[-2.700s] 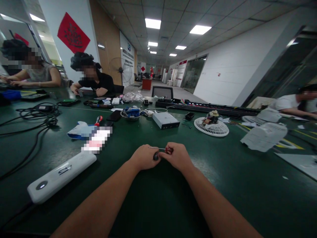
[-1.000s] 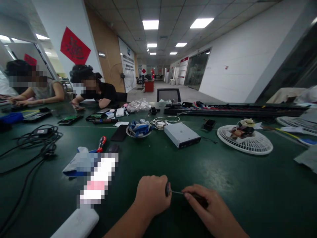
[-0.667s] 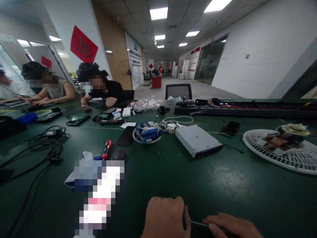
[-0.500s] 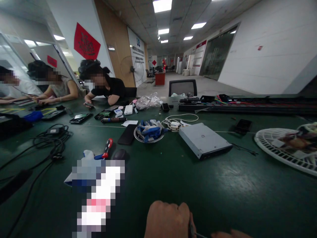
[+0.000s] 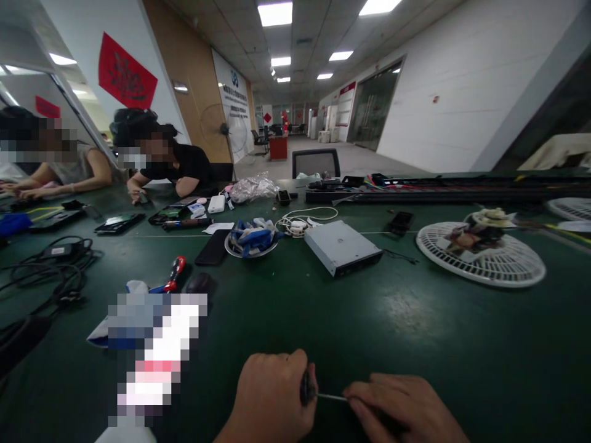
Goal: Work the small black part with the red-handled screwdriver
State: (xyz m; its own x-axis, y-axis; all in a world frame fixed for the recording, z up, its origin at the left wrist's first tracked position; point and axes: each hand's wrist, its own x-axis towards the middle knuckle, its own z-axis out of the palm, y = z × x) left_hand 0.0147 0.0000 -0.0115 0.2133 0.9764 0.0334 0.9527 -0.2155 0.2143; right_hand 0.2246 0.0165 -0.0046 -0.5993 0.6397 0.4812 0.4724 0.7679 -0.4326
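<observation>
At the bottom edge of the view my left hand [image 5: 272,400] is closed in a fist around a small dark round part [image 5: 306,389]. My right hand [image 5: 397,409] is closed on a thin screwdriver [image 5: 331,397] whose metal shaft points left into that part. Both hands rest low over the dark green table [image 5: 392,344]. The screwdriver's handle is hidden under my right fingers.
A grey flat drive box [image 5: 342,247], a metal bowl of blue parts [image 5: 252,241], a red-handled screwdriver [image 5: 174,273], a dark phone [image 5: 213,247] and a white fan grille [image 5: 482,255] lie ahead. Black cables [image 5: 55,271] sprawl at the left. Two people sit at the far left.
The view tilted up, then came back down and swung, so my hands dropped to the bottom edge and returned slightly. Both hands have kept their grip throughout.
</observation>
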